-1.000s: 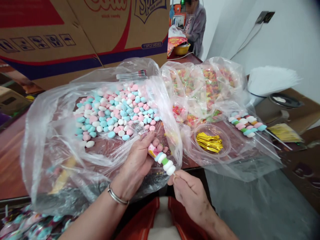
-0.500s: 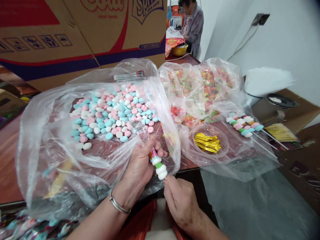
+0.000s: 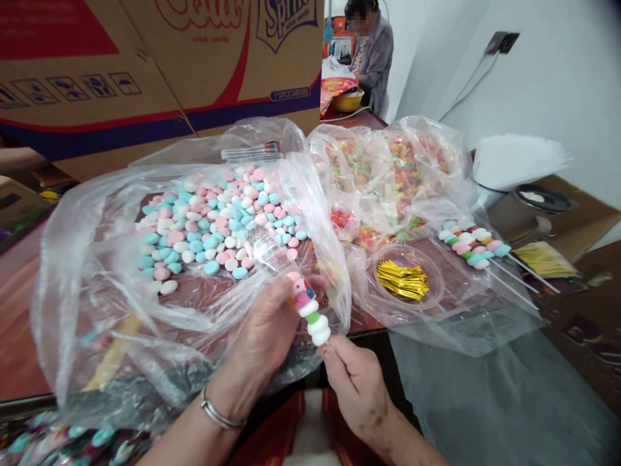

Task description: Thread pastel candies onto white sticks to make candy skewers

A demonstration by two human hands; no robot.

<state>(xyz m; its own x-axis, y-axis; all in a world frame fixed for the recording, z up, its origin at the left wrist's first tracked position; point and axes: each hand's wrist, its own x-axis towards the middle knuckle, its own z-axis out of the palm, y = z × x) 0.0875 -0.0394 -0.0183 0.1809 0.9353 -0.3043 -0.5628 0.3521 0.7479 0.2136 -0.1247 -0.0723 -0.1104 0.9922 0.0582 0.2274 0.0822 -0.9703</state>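
My left hand (image 3: 264, 330) curls round the top of a candy skewer (image 3: 310, 310), with a pink piece at the fingertips. The skewer carries pink, white and green candies. My right hand (image 3: 352, 375) pinches the stick just below the lowest white candy. Both hands sit at the table's front edge, at the mouth of a clear plastic bag (image 3: 97, 291). In the bag lies a spread of loose pink, blue and white candies (image 3: 213, 223).
A second clear bag of orange and green candies (image 3: 388, 168) lies to the right. A clear bowl of gold twist ties (image 3: 405, 278) stands beside finished skewers (image 3: 478, 249). A large cardboard box (image 3: 160, 65) fills the back left. Another person (image 3: 371, 52) works at the far end.
My left hand has shifted its grip at the skewer's top, and a pink piece now shows at the tip. My right hand has kept its pinch on the stick.
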